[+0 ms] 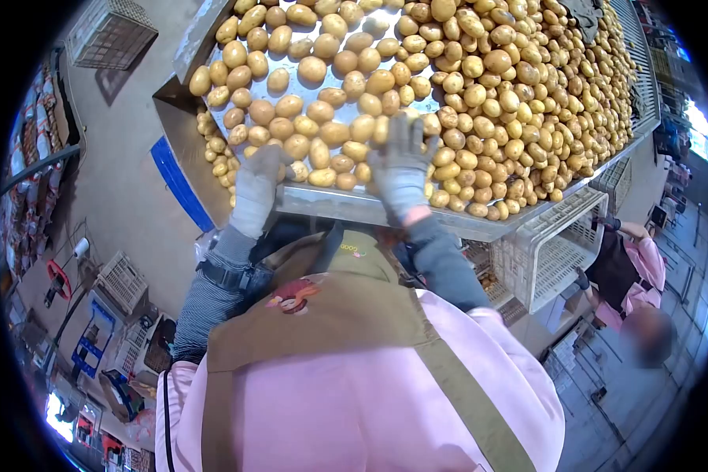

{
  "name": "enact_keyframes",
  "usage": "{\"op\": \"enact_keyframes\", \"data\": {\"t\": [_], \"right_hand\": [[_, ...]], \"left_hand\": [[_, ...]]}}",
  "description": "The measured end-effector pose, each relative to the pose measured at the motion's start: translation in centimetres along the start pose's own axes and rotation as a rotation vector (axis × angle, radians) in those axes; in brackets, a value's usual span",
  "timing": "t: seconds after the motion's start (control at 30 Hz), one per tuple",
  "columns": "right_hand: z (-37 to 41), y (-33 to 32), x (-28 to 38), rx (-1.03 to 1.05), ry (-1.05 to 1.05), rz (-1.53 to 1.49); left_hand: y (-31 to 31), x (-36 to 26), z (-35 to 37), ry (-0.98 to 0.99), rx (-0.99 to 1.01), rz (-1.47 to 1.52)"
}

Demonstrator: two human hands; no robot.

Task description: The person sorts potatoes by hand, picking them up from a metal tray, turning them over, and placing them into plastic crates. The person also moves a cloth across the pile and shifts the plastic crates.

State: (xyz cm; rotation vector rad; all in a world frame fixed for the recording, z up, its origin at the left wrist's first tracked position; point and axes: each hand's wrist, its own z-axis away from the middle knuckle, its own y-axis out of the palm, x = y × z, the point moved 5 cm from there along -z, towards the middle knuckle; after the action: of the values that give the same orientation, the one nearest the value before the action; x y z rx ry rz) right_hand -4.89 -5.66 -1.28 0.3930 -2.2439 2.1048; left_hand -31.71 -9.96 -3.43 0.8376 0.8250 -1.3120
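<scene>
Many yellow-brown potatoes (519, 94) cover a metal sorting table (330, 200), packed densely on the right and more loosely on the left. My left hand (258, 189), in a grey glove, is at the table's near left edge, its fingertips beside a few potatoes; whether it grips one is hidden. My right hand (403, 167), also gloved, reaches over the near edge with its fingers stretched out and apart, resting against potatoes where the loose ones meet the dense pile. Bare metal shows between the potatoes at the left.
Below the table's left side lie more potatoes (215, 149), near a blue bar (182, 182). A plastic crate (547, 250) stands at the table's right front, with a co-worker (633, 271) beyond it. Other crates (112, 33) stand on the floor at the left.
</scene>
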Motion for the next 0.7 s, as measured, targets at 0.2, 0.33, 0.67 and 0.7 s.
{"op": "enact_keyframes", "data": {"t": [0.2, 0.33, 0.67, 0.7], "right_hand": [[-7.4, -0.2, 1.7, 0.161, -0.105, -0.333], [-15.6, -1.1, -4.2, -0.186, -0.323, -0.037], [-19.7, -4.6, -6.9, 0.041, 0.241, -0.822], [-18.1, -6.0, -7.7, 0.022, 0.361, -1.097]], "left_hand": [[2.6, -5.4, -2.9, 0.032, -0.044, -0.184], [2.1, -6.1, -5.0, 0.079, -0.072, -0.135], [11.3, -9.0, -9.3, 0.52, 0.155, -0.68], [13.2, -9.9, -10.1, 0.747, 0.187, -0.896]]}}
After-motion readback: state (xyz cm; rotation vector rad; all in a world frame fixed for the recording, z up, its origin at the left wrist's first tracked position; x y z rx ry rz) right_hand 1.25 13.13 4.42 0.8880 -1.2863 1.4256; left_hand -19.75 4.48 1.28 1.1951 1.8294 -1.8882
